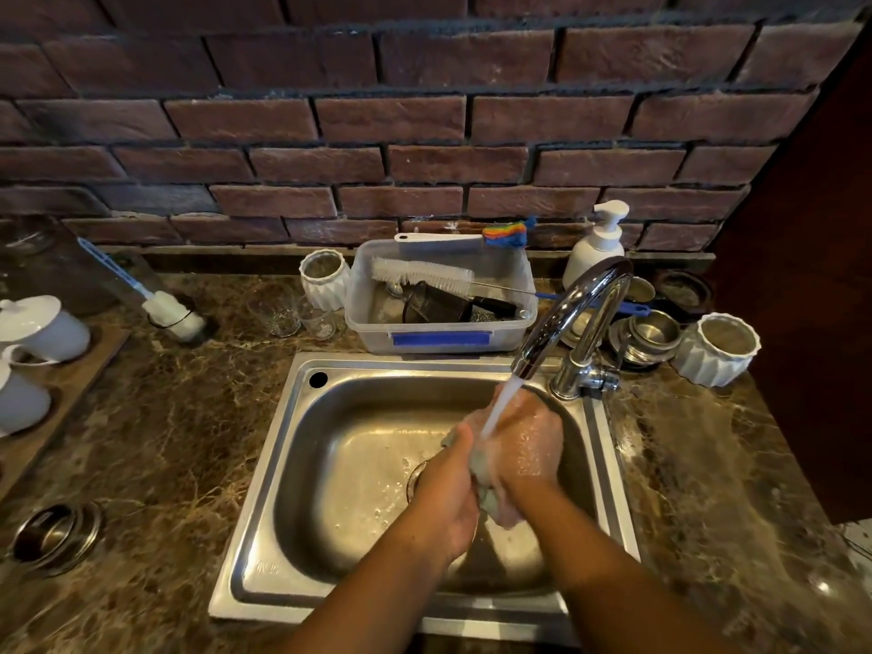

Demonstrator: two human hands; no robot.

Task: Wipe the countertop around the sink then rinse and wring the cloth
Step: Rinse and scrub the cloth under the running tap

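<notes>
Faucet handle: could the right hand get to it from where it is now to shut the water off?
Probably yes: the faucet handle sits just beyond the right hand, nothing between them, though that hand must first release the cloth.

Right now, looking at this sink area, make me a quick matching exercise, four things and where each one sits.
Things:
1. cloth
2. soap dispenser
3. bottle brush
4. rainbow sponge wand

Places:
A. lying across the clear plastic tub
B. by the brick wall, behind the faucet
C. on the tub's back rim
D. between both hands, under the running water

Pairs: 1-D, 2-B, 3-A, 4-C
</notes>
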